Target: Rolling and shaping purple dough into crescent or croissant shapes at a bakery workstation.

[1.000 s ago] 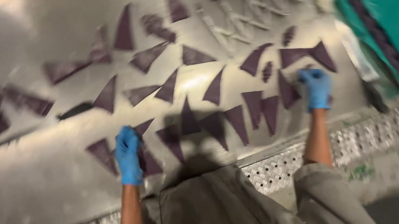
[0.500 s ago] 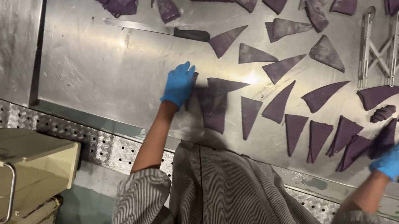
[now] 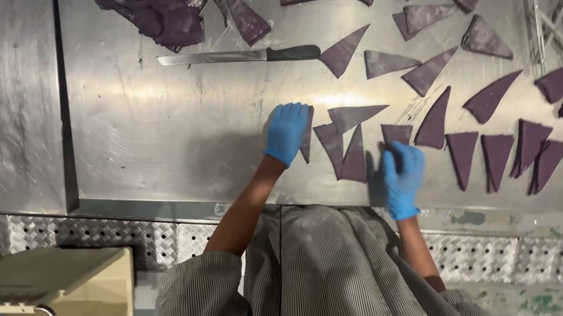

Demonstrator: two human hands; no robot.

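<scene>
Your left hand (image 3: 286, 131), in a blue glove, lies flat and open on a purple dough triangle (image 3: 306, 134), gripping nothing. Your right hand (image 3: 402, 178) is also open, fingers spread over another triangle (image 3: 396, 133). More triangles lie around on the steel table (image 3: 151, 130); a knife (image 3: 242, 57) lies farther away.
</scene>
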